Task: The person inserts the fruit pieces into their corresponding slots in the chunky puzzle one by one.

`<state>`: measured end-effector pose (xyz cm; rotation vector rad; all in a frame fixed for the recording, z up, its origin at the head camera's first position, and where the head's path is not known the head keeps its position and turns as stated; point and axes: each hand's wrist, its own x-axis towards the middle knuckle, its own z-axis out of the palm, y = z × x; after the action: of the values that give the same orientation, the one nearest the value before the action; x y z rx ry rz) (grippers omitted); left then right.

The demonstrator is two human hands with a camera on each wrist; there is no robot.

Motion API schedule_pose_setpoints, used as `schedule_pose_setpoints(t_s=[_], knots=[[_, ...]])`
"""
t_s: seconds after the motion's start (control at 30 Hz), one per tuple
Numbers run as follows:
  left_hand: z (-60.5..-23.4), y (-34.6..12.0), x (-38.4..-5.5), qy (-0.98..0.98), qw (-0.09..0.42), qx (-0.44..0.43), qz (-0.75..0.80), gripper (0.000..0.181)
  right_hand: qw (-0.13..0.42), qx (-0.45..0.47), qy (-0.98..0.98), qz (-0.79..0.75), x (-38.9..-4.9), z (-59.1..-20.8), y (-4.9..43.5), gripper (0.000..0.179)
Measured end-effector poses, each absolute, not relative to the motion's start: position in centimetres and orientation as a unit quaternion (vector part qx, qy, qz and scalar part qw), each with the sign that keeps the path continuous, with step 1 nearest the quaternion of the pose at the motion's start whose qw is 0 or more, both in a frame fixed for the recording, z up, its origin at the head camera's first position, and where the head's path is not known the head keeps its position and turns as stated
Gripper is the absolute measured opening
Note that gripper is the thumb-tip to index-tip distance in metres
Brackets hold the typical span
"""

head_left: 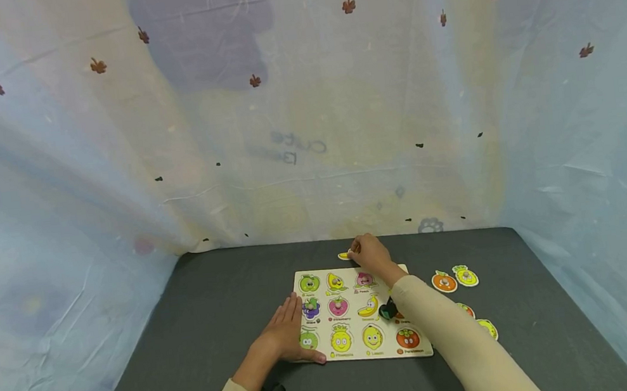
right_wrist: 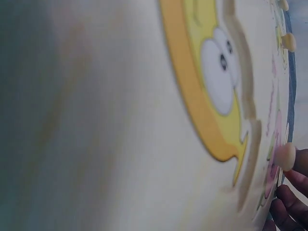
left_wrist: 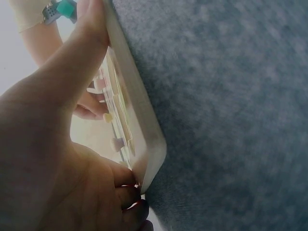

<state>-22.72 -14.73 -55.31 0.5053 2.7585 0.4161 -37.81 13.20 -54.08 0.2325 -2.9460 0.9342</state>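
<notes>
On the dark tabletop point(head_left: 217, 314) inside printed sheeting point(head_left: 339, 110), right grip point(head_left: 373, 258) pinches a yellow piece point(head_left: 343, 256); left grip point(head_left: 285, 334) lies flat.

Head view: set above the near side, well back, facing forward and down; it covers the printed backdrop point(head_left: 315, 208), the dark table point(head_left: 233, 306) and the puzzle board point(head_left: 324, 334); left wrist view: very near the left hand point(head_left: 287, 330), low, tilted sideways, facing along the board's edge; right wrist view: almost against the board's face, looking obliquely across it; all three share the board; head and left wrist views share the right hand point(head_left: 371, 256).
</notes>
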Motion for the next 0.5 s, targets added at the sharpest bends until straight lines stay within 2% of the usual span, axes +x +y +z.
schedule_pose_setpoints(t_s=[0.5], knots=[[-55.58, -14.74, -22.88, 0.963, 0.152, 0.174, 0.140, 0.149, 0.021, 0.095, -0.944, 0.314, -36.80, -53.32, 13.44, 0.016]])
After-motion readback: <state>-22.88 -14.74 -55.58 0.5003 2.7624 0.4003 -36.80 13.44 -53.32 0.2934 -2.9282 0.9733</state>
